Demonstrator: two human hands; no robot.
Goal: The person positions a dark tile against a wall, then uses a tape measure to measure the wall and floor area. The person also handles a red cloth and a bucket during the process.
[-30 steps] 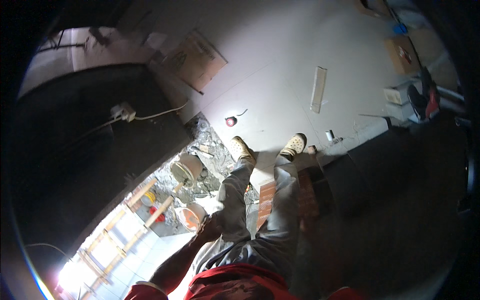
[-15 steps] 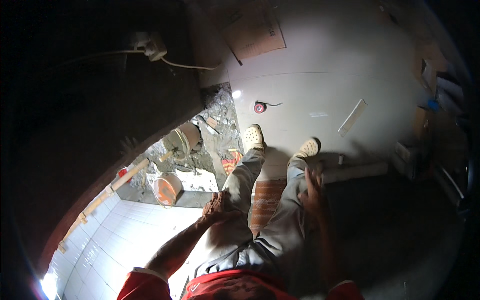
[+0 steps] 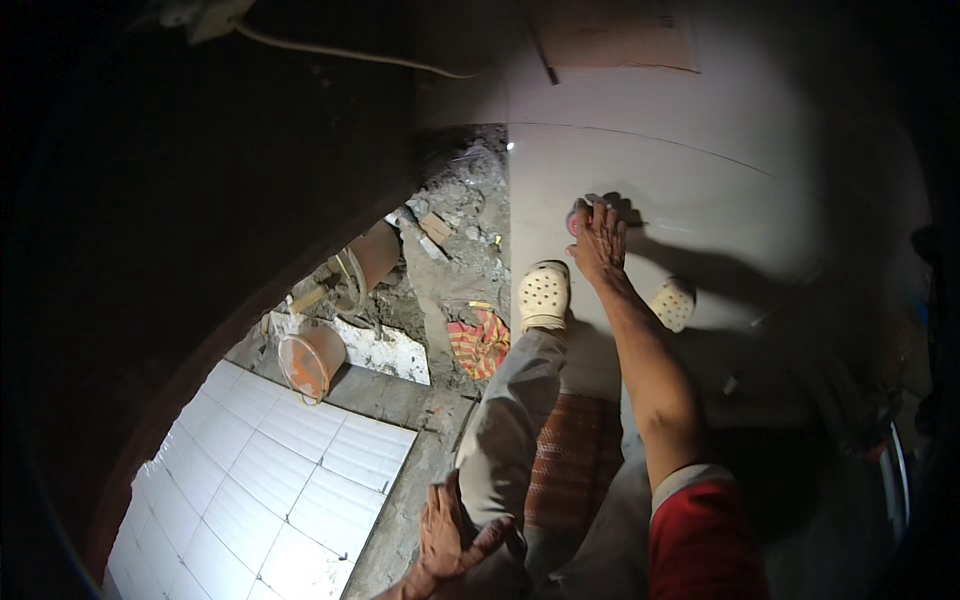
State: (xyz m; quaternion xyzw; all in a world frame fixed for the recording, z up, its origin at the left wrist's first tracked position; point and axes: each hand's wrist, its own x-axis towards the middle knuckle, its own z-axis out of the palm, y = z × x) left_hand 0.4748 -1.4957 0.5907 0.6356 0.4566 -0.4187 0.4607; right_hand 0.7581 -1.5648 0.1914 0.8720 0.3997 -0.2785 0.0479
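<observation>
White tiles [image 3: 290, 480] form a jointed grid at lower left. Just beyond their edge stands an orange-stained bucket [image 3: 312, 360], near a splashed white board [image 3: 385, 350]. Rubble [image 3: 470, 205] borders the pale floor [image 3: 690, 140]; a red-and-yellow striped cloth [image 3: 480, 343] lies crumpled there. Upper area: a pale cable [image 3: 350, 58] and brown cardboard [image 3: 620, 38].

head cam, wide fisheye | up on the wearer's head, tilted pretty steeply down | near enough to see holes in the left clog [image 3: 545, 292] | left edge of the pale floor [image 3: 720, 205] lands about mid-view
</observation>
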